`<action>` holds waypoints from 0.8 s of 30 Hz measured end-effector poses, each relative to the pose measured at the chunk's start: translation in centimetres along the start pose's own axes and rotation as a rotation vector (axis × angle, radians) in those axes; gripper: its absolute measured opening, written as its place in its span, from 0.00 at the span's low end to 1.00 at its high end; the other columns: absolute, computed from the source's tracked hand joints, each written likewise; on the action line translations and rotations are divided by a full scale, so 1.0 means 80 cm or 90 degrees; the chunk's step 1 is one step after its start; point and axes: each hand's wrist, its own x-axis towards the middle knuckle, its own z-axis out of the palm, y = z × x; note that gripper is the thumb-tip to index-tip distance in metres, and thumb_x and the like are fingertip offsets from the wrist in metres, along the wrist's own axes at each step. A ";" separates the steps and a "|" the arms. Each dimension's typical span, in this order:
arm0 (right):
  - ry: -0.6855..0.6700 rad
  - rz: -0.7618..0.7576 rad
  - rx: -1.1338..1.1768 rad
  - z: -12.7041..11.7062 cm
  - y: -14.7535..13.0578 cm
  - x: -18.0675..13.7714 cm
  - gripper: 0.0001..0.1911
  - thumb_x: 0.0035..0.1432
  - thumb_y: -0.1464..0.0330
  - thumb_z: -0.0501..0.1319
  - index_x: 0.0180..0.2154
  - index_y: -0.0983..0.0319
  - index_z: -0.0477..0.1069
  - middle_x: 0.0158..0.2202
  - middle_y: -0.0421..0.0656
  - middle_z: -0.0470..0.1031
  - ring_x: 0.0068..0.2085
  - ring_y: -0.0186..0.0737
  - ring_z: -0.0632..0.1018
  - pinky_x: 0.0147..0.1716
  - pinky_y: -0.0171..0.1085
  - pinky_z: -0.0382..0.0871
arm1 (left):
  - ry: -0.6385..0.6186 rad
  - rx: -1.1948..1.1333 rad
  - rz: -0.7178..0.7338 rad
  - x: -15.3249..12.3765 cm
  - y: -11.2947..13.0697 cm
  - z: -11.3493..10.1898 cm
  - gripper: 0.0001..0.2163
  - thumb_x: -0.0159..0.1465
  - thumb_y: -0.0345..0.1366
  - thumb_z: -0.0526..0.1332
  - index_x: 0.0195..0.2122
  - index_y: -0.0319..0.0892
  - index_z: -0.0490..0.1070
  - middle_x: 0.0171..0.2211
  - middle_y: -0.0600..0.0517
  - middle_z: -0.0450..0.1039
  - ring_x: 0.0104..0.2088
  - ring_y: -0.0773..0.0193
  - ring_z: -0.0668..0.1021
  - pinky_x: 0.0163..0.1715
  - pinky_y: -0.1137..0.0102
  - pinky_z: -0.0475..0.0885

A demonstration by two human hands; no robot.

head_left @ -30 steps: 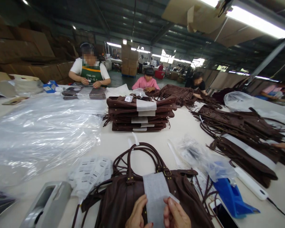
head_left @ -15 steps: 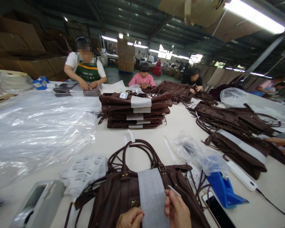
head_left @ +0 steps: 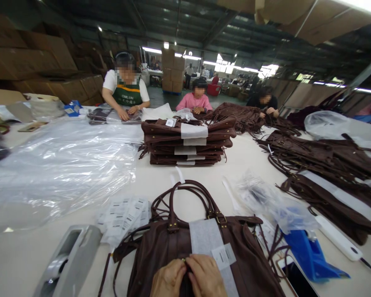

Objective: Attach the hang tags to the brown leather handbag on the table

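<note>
A dark brown leather handbag (head_left: 160,247) lies before me, its looped handles pointing away and a white tie on them. A pale paper strip (head_left: 204,235) runs down its front, with a small printed label (head_left: 224,255) lying on it. My left hand (head_left: 169,278) is closed at the front of the bag, thumb and fingers pinched together. Beside it, my right hand (head_left: 205,275) is closed too, its fingertips curled onto the bag and partly over the strip. A bit of brass hardware (head_left: 184,260) shows between the two hands; the rest of it is hidden.
Several stacked handbags (head_left: 188,142) stand ahead. Clear plastic sheets (head_left: 64,165) cover the left side, near barcode labels (head_left: 123,214) and a grey tape dispenser (head_left: 71,264). Rightward lie a blue dispenser (head_left: 312,255), a phone (head_left: 297,276) and more bags (head_left: 334,198). Co-workers sit opposite.
My right hand has let go of the small white label, which now lies on the paper strip. Both hands have come together at the brass hardware. The view has swung left.
</note>
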 end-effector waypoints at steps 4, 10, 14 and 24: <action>-0.069 0.061 0.065 0.013 0.006 0.019 0.11 0.60 0.72 0.46 0.36 0.59 0.66 0.26 0.41 0.69 0.28 0.34 0.72 0.27 0.31 0.65 | -0.003 -0.028 -0.038 0.013 0.006 -0.032 0.13 0.62 0.37 0.46 0.25 0.43 0.66 0.24 0.54 0.69 0.27 0.69 0.72 0.28 0.76 0.63; -0.049 0.209 0.158 0.014 0.001 0.025 0.10 0.61 0.69 0.45 0.33 0.59 0.64 0.28 0.39 0.68 0.30 0.33 0.72 0.29 0.29 0.63 | 0.119 0.022 -0.193 0.077 -0.006 -0.069 0.09 0.53 0.31 0.56 0.36 0.37 0.66 0.34 0.47 0.68 0.35 0.64 0.71 0.36 0.71 0.64; -0.032 0.265 0.176 0.013 -0.004 0.034 0.11 0.60 0.67 0.46 0.31 0.59 0.64 0.26 0.38 0.69 0.28 0.33 0.71 0.28 0.29 0.62 | 0.031 0.031 -0.227 0.117 -0.017 -0.070 0.05 0.47 0.34 0.61 0.22 0.39 0.65 0.21 0.54 0.66 0.25 0.65 0.69 0.25 0.72 0.59; 0.057 0.328 0.045 0.061 0.005 0.080 0.11 0.59 0.68 0.46 0.29 0.61 0.65 0.26 0.40 0.70 0.28 0.36 0.72 0.29 0.33 0.61 | 0.108 -0.171 -0.246 0.145 -0.037 -0.069 0.09 0.43 0.36 0.62 0.16 0.39 0.63 0.14 0.57 0.62 0.19 0.70 0.65 0.21 0.74 0.57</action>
